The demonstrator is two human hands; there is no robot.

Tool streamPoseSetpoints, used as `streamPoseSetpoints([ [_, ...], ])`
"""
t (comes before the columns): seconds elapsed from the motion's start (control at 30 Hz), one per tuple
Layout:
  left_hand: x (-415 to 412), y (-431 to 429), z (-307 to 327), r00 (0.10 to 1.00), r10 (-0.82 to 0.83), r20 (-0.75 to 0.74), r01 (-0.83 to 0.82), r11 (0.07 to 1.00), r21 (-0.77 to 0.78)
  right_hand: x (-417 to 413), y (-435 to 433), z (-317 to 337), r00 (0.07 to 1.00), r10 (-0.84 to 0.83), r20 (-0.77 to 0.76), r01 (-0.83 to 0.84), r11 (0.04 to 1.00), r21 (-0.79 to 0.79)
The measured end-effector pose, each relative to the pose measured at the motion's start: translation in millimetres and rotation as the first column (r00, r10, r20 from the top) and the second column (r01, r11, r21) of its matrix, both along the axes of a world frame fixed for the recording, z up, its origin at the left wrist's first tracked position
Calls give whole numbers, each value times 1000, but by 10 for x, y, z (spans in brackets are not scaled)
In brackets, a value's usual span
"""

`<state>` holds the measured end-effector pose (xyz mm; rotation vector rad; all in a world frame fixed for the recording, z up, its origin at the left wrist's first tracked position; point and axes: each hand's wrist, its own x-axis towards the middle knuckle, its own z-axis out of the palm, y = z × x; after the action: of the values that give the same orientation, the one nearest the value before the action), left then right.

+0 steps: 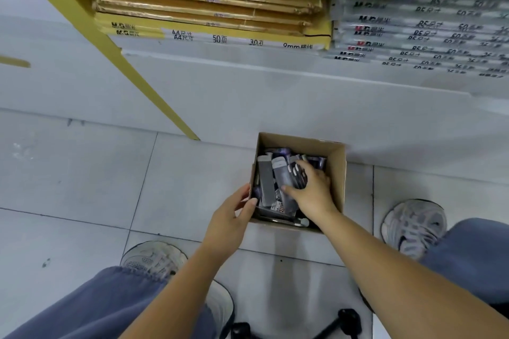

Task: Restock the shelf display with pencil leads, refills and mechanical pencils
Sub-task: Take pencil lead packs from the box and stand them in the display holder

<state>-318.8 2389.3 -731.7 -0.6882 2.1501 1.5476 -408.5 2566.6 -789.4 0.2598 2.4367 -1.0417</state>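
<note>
Fingers (305, 166) of the right hand (311, 187) are curled down over a cluster of dark packs (286, 179) inside an open box (337, 170). The thumb is spread to the left against a grey pack, so several packs are held between thumb and fingers. The left hand (231, 217) is pinched on the box's left wall, steadying it. The box is set on the tiled floor (82, 187) at the centre of the frame, between the person's two shoes. Just beyond it a shelf (248, 63) with stacked paper pads (209, 16) fills the upper frame.

The packs are long and flat. Their long axes run from the lower frame to the upper frame, roughly in line with the box's side walls, and some are tilted or overlapped. Paler ends appear to point to the upper frame. Whether these are hang tabs cannot be told.

The step in hand is judged to be a handful being drawn out for restocking. It would be done well if the packs were squeezed flat side to flat side, kept aligned along their length, and lifted straight up. The box should be held down by its wall so that it is not dragged or tipped. Loose packs at the edge of the grip could be dropped.
</note>
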Motion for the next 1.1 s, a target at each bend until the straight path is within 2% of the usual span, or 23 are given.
streamPoseSetpoints([
  [0.23, 13, 12, -12, 1000, 18, -5, -18, 1000, 8, -25, 0, 28, 995, -72, 62, 82, 981, -174],
  [0.67, 14, 24, 12, 999, 8, 45, -10, 999, 47, -52, 70, -18, 957, -141, 255, 211, 939, -271],
  [0.77, -8, 10, 28, 998, -25, 65, 22, 999, 49, -55, 111, 39, 957, -189, 220, 250, 921, -298],
  [0.87, -26, 5, 77, 998, -45, 54, 45, 999, 1, -26, 121, 199, 970, -167, 174, 219, 912, -347],
  [0.97, -75, 2, 248, 997, -12, -75, 2, 992, -123, -37, 139, 502, 990, -126, 60, 139, 919, -369],
  [1.03, -134, 5, 442, 988, -31, -149, 22, 998, -62, -68, 117, 820, 997, -78, 22, 80, 899, -431],
  [1.1, -200, 9, 702, 980, -107, -167, 118, 991, 55, -89, 52, 1208, 998, -33, 46, 52, 839, -541],
])
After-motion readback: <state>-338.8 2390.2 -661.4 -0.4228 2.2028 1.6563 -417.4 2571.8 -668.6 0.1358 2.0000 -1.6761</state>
